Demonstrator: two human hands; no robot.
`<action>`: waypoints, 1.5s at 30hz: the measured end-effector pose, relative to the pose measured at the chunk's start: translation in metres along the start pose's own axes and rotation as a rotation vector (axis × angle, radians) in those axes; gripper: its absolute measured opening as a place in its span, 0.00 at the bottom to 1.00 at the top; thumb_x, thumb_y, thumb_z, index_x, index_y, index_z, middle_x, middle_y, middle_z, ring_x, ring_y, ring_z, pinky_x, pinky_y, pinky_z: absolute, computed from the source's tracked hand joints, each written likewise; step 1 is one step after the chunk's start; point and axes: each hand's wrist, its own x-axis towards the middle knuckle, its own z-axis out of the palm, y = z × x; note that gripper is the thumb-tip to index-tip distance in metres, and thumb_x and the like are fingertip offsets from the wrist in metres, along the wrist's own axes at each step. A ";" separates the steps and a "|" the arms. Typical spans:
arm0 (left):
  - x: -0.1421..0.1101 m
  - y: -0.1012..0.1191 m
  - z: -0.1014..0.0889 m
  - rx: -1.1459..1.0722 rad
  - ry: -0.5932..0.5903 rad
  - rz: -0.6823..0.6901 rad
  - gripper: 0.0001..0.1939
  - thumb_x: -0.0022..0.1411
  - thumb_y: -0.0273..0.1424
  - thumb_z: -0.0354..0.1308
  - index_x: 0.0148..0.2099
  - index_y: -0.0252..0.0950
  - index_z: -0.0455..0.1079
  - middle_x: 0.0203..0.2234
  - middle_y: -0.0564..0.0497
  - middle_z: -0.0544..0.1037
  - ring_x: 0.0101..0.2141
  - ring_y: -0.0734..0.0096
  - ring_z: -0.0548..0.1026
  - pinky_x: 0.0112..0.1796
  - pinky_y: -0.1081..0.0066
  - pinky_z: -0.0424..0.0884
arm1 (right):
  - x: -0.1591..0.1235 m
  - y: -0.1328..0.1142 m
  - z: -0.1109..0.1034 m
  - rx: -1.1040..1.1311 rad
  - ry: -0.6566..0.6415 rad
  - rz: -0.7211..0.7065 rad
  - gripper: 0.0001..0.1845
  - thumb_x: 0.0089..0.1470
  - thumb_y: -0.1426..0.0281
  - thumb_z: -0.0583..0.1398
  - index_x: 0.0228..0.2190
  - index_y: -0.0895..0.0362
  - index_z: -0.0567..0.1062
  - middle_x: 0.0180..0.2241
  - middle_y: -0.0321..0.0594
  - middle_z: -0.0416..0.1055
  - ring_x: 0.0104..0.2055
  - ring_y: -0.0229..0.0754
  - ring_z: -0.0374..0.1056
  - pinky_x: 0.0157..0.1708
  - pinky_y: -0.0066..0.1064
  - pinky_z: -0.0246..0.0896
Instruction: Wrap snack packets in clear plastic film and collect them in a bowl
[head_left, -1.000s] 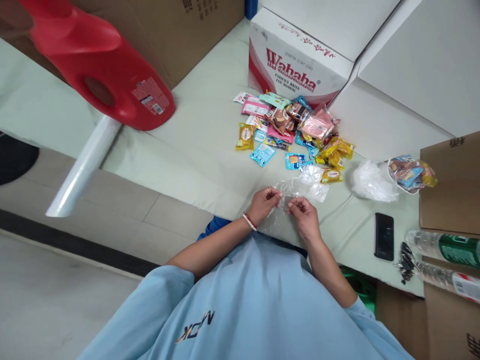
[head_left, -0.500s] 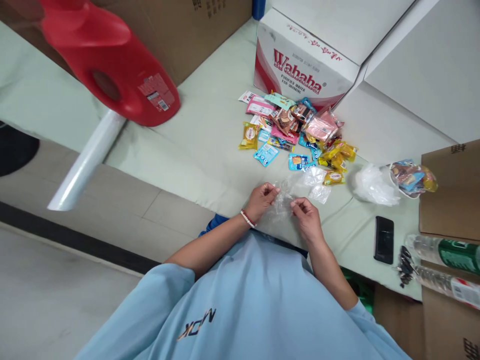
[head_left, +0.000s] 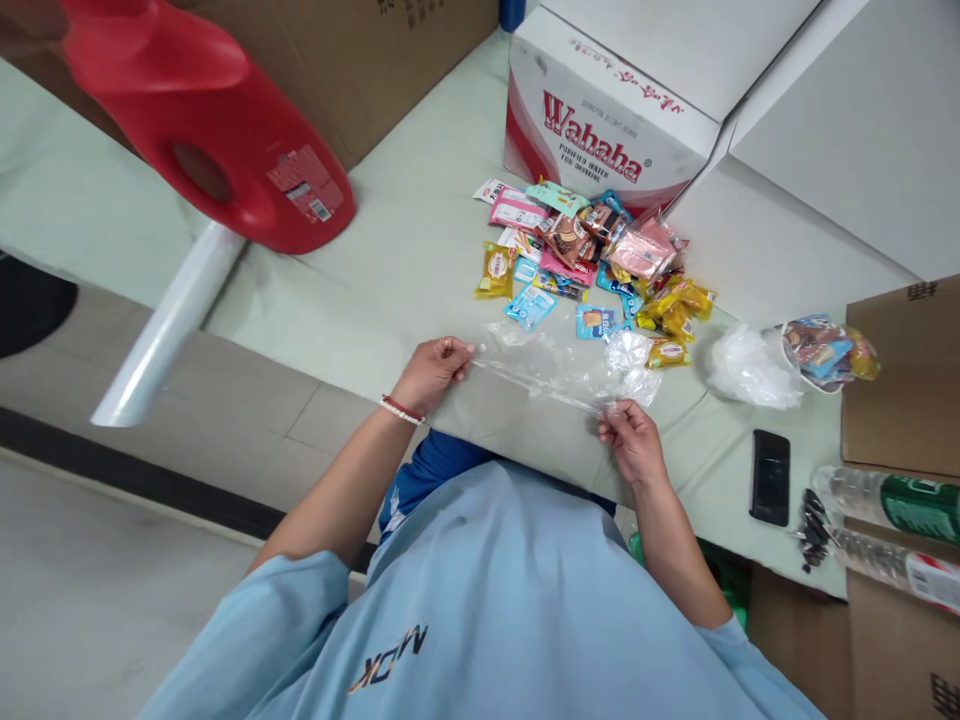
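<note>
A clear plastic bag (head_left: 546,362) is stretched sideways between my two hands, just over the table's near edge. My left hand (head_left: 435,374) pinches one end of it, a beaded bracelet on that wrist. At the other end my right hand (head_left: 634,440) pinches the bag between thumb and fingers. Just beyond the bag lies a pile of small wrapped snacks (head_left: 570,240), in pink, brown, blue and yellow packets. A crumpled piece of clear plastic (head_left: 631,362) touches the bag's right part, beside a yellow packet (head_left: 667,352).
A Wahaha carton (head_left: 592,130) stands behind the snacks. To the right are a bundle of clear plastic (head_left: 752,368), a cup of snacks (head_left: 825,350), a phone (head_left: 770,478) and bottles (head_left: 892,500). On the left, a red jug (head_left: 247,150) stands near a plastic roll (head_left: 169,325).
My left hand has moved left, away from my right hand. The clear bag, bunched up before, is now pulled out wide between them.
</note>
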 end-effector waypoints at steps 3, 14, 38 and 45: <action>0.000 -0.001 -0.009 0.411 0.125 0.091 0.14 0.59 0.41 0.64 0.31 0.37 0.69 0.21 0.53 0.71 0.23 0.71 0.66 0.29 0.69 0.64 | 0.003 0.004 0.000 -0.066 0.030 -0.011 0.24 0.41 0.52 0.75 0.29 0.55 0.73 0.27 0.33 0.73 0.25 0.35 0.69 0.24 0.26 0.64; -0.007 0.031 0.053 0.985 -0.277 1.101 0.42 0.56 0.22 0.54 0.73 0.39 0.56 0.67 0.41 0.67 0.69 0.52 0.60 0.69 0.43 0.47 | 0.006 0.006 0.004 -0.192 0.032 -0.078 0.20 0.44 0.55 0.73 0.30 0.54 0.74 0.26 0.32 0.72 0.26 0.36 0.69 0.27 0.29 0.67; -0.106 0.011 0.005 1.041 -0.385 0.512 0.22 0.77 0.43 0.43 0.45 0.41 0.76 0.33 0.48 0.81 0.32 0.63 0.79 0.32 0.66 0.66 | 0.009 0.023 -0.004 -0.280 0.041 -0.172 0.18 0.50 0.55 0.70 0.32 0.54 0.73 0.28 0.32 0.73 0.27 0.36 0.71 0.31 0.31 0.70; -0.056 -0.017 0.036 1.193 -0.099 0.662 0.28 0.73 0.41 0.52 0.68 0.33 0.66 0.68 0.33 0.66 0.69 0.43 0.62 0.66 0.41 0.53 | 0.000 0.010 -0.012 -0.257 -0.083 -0.185 0.19 0.47 0.60 0.73 0.38 0.54 0.75 0.34 0.33 0.75 0.30 0.36 0.71 0.34 0.31 0.70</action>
